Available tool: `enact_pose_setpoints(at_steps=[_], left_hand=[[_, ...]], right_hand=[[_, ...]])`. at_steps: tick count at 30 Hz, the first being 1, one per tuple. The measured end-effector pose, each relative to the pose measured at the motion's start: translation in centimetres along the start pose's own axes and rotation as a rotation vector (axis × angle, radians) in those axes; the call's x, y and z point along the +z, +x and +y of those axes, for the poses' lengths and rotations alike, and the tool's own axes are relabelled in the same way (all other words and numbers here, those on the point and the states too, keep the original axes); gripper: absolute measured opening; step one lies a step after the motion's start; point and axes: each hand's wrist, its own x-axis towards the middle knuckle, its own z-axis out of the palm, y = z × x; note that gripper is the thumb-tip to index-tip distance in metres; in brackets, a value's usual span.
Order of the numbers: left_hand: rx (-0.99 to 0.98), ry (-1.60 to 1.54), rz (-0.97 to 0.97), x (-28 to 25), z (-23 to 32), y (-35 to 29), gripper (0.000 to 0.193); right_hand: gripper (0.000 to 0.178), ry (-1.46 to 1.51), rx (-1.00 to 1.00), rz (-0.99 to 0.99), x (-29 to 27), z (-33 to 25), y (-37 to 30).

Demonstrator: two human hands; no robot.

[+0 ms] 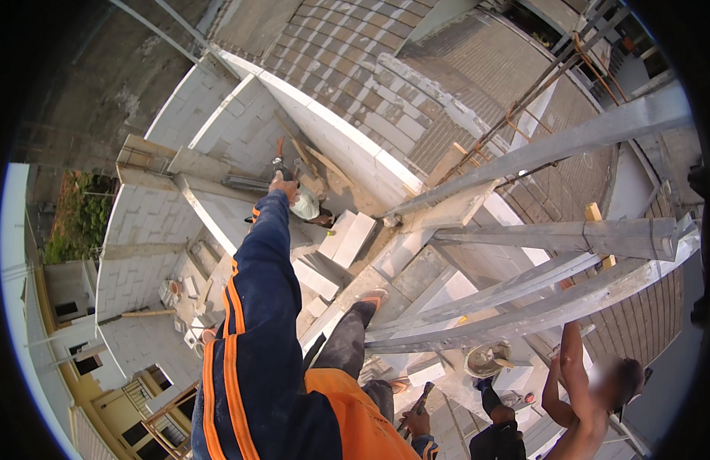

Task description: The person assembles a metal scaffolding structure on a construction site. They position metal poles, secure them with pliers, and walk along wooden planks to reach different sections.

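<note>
My left arm, in a dark blue sleeve with orange stripes, stretches far forward over a walled space. At its end my left hand looks closed; a dark shape shows just beyond its fingers, and I cannot tell whether the hand holds it. Past the hand, lower down, a person in a pale top bends near white blocks. Close to my body, at the lower edge, my right hand is wrapped round a dark slender tool, whose exact kind is unclear.
Long grey beams slope across the right side. Below them a shirtless co-worker raises an arm near a round mortar pan. White block walls drop away at left. My sandalled foot rests near a wall's edge.
</note>
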Motion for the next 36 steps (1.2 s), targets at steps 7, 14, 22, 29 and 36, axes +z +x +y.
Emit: enact_pose_setpoints(at_steps=[7,14,22,29,36], left_hand=[[0.054,0.087,-0.046,0.7,-1.5,1.3,0.085],[-0.055,0.018,-0.153,1.0,-3.6,2.1,0.073],[0.113,0.398,-0.252,-1.1,-7.5,6.6,0.062],[0.357,0.896,-0.461,-2.8,-11.1,10.2,0.058],[0.060,0.088,-0.011,-0.1,-10.8,2.1,0.053]], right_hand=[[0.027,-0.015,-0.033,0.008,0.3,-2.1,-0.8],[0.027,-0.087,-0.011,-0.042,-0.1,-2.1,-1.1],[0.028,-0.079,-0.034,0.029,0.2,-2.1,-1.1],[0.023,-0.048,0.000,0.000,-0.1,-1.6,-0.4],[0.025,-0.079,0.027,-0.023,-0.2,-2.2,-0.7]])
